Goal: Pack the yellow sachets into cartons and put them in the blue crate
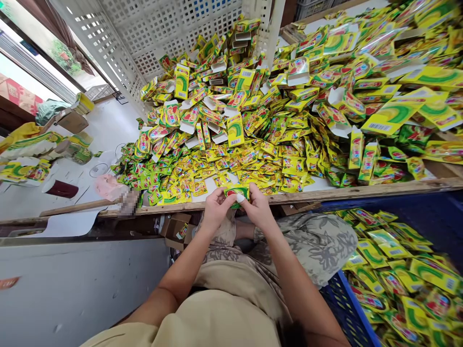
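Note:
Both of my hands meet at the table's near edge, closed on one small green and yellow packet (237, 194). My left hand (216, 208) pinches its left end and my right hand (257, 208) grips its right end, thumb on top. Just beyond them a big heap of flat yellow sachets (217, 164) covers the table. Further back lie many small yellow and green cartons (236, 129), several open at one end.
A wooden rail (354, 192) edges the table. A blue crate (343, 308) at my right holds filled yellow boxes (398, 270). A white lattice panel (159, 33) stands behind the heap. On the left lie a dark red cup (61, 189) and a pink bag (108, 187).

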`<state>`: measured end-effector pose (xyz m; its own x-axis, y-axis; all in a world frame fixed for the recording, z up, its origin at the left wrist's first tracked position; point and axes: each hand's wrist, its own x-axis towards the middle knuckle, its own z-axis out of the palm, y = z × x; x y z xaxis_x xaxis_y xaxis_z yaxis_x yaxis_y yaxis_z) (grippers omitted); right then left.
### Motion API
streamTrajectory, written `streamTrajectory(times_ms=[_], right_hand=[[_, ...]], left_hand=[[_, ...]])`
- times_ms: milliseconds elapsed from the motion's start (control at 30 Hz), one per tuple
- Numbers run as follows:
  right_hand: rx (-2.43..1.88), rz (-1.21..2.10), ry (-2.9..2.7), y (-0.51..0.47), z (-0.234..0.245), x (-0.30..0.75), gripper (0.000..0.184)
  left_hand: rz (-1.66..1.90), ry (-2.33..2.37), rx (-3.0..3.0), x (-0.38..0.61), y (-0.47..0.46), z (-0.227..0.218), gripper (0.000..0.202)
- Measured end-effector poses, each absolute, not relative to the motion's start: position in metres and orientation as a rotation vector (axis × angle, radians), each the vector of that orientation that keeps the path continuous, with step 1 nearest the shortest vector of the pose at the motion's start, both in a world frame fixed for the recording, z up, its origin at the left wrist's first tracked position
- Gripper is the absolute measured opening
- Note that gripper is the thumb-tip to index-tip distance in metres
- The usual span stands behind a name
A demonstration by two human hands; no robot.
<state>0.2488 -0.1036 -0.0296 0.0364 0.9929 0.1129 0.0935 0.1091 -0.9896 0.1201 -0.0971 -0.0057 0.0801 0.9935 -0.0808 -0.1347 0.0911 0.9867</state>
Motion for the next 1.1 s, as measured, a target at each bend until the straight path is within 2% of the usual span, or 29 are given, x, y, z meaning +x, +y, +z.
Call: streamTrajectory(times_ms=[200, 467, 633, 733, 833, 900, 967, 1100], right_hand=[[-1.259, 1.024, -1.365, -0.104, -0.028, 0.254, 0.020], [-1.342, 0.750, -1.489, -0.107, -0.024, 0.249, 0.019], [-1.303, 0.865, -1.447, -0.104, -0.029, 0.254, 0.025], [-1.330, 0.858, -1.389, -0.102, -0.037, 0.259, 0.023], [-1.341, 0.859, -1.332, -0.102, -0.042, 0.261, 0.023], [-1.355, 0.880, -1.301, -0.103, -0.042, 0.261, 0.023], [-1.366, 0.901, -1.278, -0.104, -0.041, 0.262, 0.022], [-1.383, 0.917, -1.215, -0.107, -0.043, 0.268, 0.023]], left_hand=[[1.197, 1.085, 1.004, 0.124, -0.097, -0.011, 0.035], [1.245, 1.136, 0.994, 0.123, -0.099, -0.013, 0.028], [1.118, 1.214, 1.215, 0.117, -0.092, -0.018, 0.029], [1.116, 1.310, 1.437, 0.106, -0.061, -0.009, 0.040], [1.396, 1.548, 1.627, 0.093, -0.006, 0.005, 0.035], [1.495, 1.696, 1.740, 0.084, 0.034, 0.013, 0.048], [1.429, 1.775, 1.826, 0.075, 0.063, 0.016, 0.054], [1.430, 1.767, 1.919, 0.058, 0.065, 0.013, 0.031]])
